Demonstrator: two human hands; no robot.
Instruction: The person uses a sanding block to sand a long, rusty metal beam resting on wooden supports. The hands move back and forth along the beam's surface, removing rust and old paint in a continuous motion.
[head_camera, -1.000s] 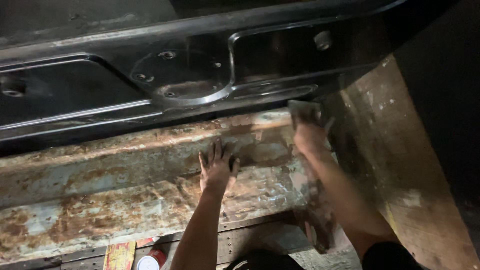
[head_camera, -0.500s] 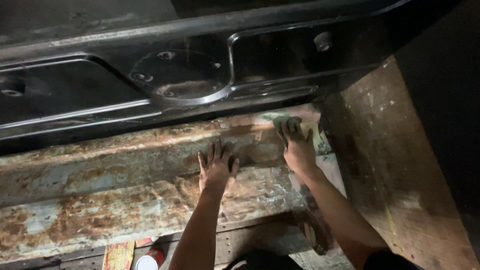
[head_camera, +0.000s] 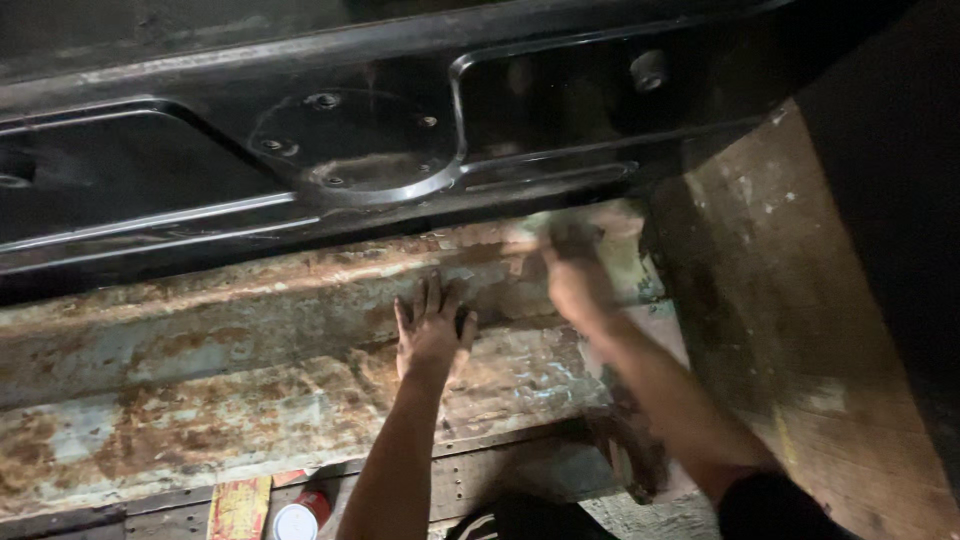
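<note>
Left hand (head_camera: 432, 335) flat, fingers spread, on rusty panel (head_camera: 200, 400), gripping nothing. Right hand (head_camera: 575, 275), blurred, pressing pale abrasive sheet (head_camera: 545, 222) against panel's upper right; grip unclear. Below panel, red-and-white can (head_camera: 298, 518).

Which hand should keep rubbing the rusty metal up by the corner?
Probably the right hand: it is already at that corner of the rusty panel, pressing something blurred against it. The left hand lies flat, seemingly bracing.
</note>
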